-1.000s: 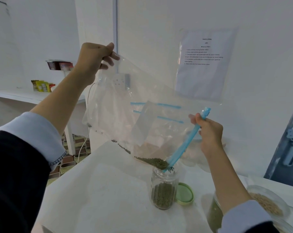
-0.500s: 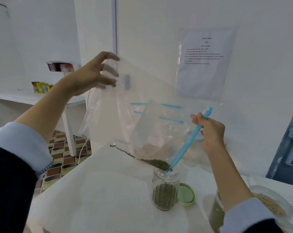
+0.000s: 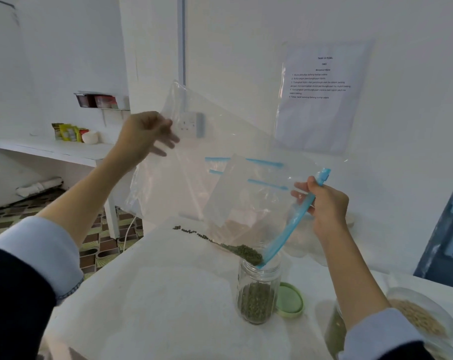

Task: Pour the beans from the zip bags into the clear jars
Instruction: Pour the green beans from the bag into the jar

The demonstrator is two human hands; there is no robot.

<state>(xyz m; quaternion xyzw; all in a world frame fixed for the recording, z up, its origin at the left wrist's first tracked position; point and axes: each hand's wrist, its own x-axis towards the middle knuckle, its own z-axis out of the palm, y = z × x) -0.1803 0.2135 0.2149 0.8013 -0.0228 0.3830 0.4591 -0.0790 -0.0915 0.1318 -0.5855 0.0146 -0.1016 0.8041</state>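
1. Head view: a large clear zip bag [image 3: 220, 162] hangs tilted over the white table [image 3: 168, 307], its blue zip strip [image 3: 285, 232] running down into the mouth of a clear jar [image 3: 258, 292].
2. Small green beans [image 3: 248, 253] gather in the bag's low corner at the jar's rim, with a thin trail of them strung up along the bag's lower edge.
3. The jar stands upright, about a third full of the same beans, and a green lid [image 3: 289, 300] lies just beside it.
4. The right hand [image 3: 326, 203] pinches the zip strip near its upper end.
5. The left hand [image 3: 145, 133] is at the bag's raised left edge; the fingers are blurred, so I cannot tell whether they grasp it.
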